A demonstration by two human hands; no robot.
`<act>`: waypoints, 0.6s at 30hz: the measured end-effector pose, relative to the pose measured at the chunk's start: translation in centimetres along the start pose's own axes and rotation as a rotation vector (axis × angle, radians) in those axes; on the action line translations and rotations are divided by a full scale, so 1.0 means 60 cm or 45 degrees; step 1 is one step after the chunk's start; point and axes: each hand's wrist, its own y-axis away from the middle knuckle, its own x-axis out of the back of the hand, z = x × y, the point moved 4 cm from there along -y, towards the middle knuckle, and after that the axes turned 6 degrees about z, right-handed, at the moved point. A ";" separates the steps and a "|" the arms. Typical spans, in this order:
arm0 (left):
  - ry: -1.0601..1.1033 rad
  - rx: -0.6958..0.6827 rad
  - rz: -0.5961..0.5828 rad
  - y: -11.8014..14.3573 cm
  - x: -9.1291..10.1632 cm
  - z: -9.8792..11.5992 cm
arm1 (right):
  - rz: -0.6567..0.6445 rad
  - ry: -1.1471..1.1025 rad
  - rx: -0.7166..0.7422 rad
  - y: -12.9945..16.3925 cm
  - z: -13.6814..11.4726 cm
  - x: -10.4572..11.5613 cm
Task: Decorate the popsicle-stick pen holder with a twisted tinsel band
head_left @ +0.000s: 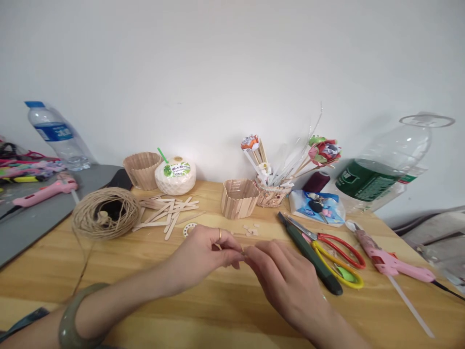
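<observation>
Both hands met over the bench [225,310], left hand [203,254] and right hand [286,276] fingertips pinched together on a tiny piece, too small to identify. I judged it light, fragile; pinch edges only. Scissors [334,252] lay right of grip, craft sticks [167,213] behind-left.

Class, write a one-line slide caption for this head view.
Left hand and right hand pinch something small together over a wooden table.

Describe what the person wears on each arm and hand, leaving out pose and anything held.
The left hand has a thin gold-coloured ring on one finger, and the left forearm carries a thick, smooth grey-green bangle. Both forearms are bare, with no sleeves in view. The right hand shows no ring or band.
</observation>
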 end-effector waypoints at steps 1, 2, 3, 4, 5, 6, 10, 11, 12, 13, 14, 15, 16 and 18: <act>0.066 0.051 -0.012 0.000 -0.002 0.000 | 0.008 -0.034 0.027 0.000 -0.002 0.003; 0.109 0.094 -0.017 0.001 -0.003 0.001 | 0.019 -0.061 0.044 -0.001 -0.003 0.007; 0.134 0.127 -0.016 0.002 -0.003 0.002 | 0.032 -0.074 0.059 -0.002 -0.004 0.011; 0.146 0.151 -0.010 0.003 -0.003 0.003 | 0.044 -0.072 0.080 -0.003 -0.005 0.015; 0.152 0.168 -0.002 0.005 -0.004 0.005 | 0.055 -0.055 0.107 -0.004 -0.006 0.019; 0.156 0.175 0.012 0.006 -0.004 0.006 | 0.070 -0.029 0.136 -0.004 -0.008 0.023; 0.240 0.175 0.042 0.010 -0.015 0.005 | 0.168 0.113 0.223 0.000 -0.018 0.030; 0.279 0.193 0.032 0.011 -0.020 0.002 | 0.187 0.134 0.233 0.002 -0.020 0.030; 0.319 0.222 0.015 0.012 -0.025 -0.001 | 0.201 0.145 0.238 0.004 -0.022 0.029; 0.358 0.257 -0.004 0.013 -0.030 -0.005 | 0.210 0.143 0.240 0.006 -0.023 0.028; 0.389 0.290 -0.020 0.013 -0.033 -0.008 | 0.215 0.126 0.235 0.008 -0.024 0.027; 0.413 0.315 -0.034 0.014 -0.036 -0.011 | 0.216 0.093 0.216 0.010 -0.023 0.025; 0.427 0.328 -0.044 0.014 -0.037 -0.012 | 0.212 0.048 0.176 0.011 -0.021 0.024; 0.440 0.328 -0.054 0.014 -0.036 -0.014 | 0.196 -0.054 0.066 0.012 -0.015 0.020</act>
